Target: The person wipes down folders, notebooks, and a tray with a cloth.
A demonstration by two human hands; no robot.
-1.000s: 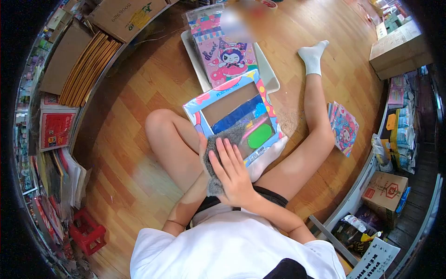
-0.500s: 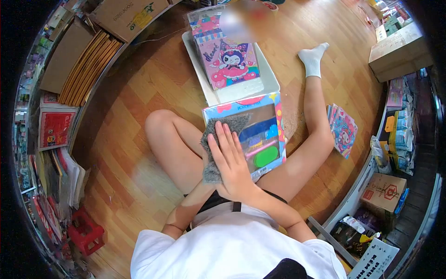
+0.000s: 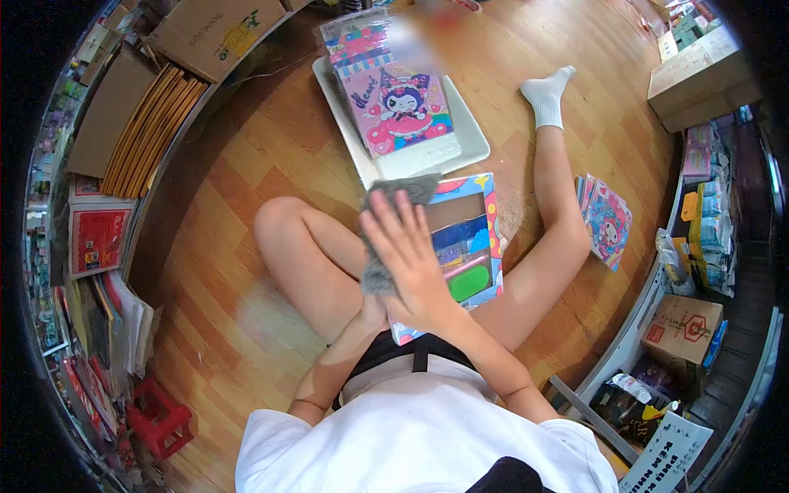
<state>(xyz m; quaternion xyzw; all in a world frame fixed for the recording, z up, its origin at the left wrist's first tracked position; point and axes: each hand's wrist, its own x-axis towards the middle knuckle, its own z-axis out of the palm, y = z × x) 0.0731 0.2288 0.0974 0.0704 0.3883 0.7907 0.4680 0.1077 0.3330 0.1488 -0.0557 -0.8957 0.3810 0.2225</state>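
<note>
Cloth and right hand, relative to the preceding frame, have shifted forward toward the far edge of the window box; the window box itself has turned slightly. Right hand (image 3: 415, 267): fingers extended and slightly spread, palm down over the grey cloth (image 3: 380, 267), with fingertips directed away from the body and a little leftward. Left hand (image 3: 375, 312): largely hidden behind the cloth, near the palm of the right hand; the state of its fingers cannot be told. Window box (image 3: 495, 234): situated to the right of the right hand's fingers, its left portion covered by cloth and hand, its near corner below the wrist. Which side is longer cannot be told with so much covered; the right edge runs away from the body. Of the two hands, the right is nearer the window. Materials: cloth grey, soft and fuzzy, with an irregular outline; box of printed card, patterned in blue, pink and yellow, framing a transparent, glossy pane. Behind the pane: a smooth green oval (image 3: 470, 283), a thin pink strip and a dark blue band, all slanting up to the right. Beyond the fingertips: a shallow white tray (image 3: 472, 141), rounded at the corners, bearing flat, glossy picture packs (image 3: 407, 107). Well to the right of the fingers, past the leg: a stack of booklets (image 3: 606, 222) on the wood-patterned floor (image 3: 230, 164).
</note>
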